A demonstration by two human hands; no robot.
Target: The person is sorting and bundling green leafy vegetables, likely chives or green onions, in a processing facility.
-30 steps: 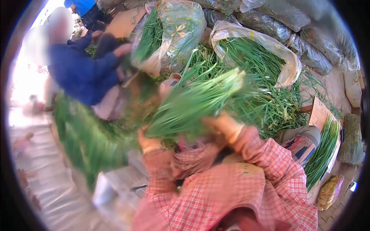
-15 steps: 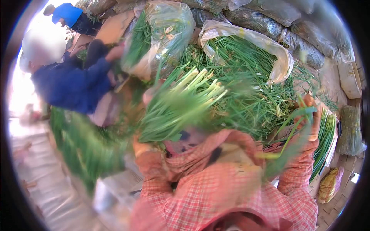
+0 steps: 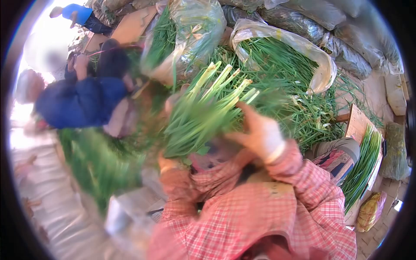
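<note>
A thick bunch of green onions (image 3: 203, 115) slants up to the right in the middle of the view, pale stalk ends on top. My left hand (image 3: 167, 164) grips the bunch from below, mostly hidden under the leaves. My right hand (image 3: 259, 132) presses against the bunch's right side, fingers spread over the stalks. Both arms wear red-checked sleeves (image 3: 299, 173).
A big loose heap of green onions (image 3: 303, 108) lies behind, with plastic bags (image 3: 286, 39) of more greens. A sorted row of onions (image 3: 362, 167) rests on cardboard at right. A person in blue (image 3: 82, 102) crouches at left. Dark sacks (image 3: 346, 52) line the back.
My right hand, out at the right half a second ago with a few green leaves, has come back empty-looking onto the bunch. The bunch has tilted more upright.
</note>
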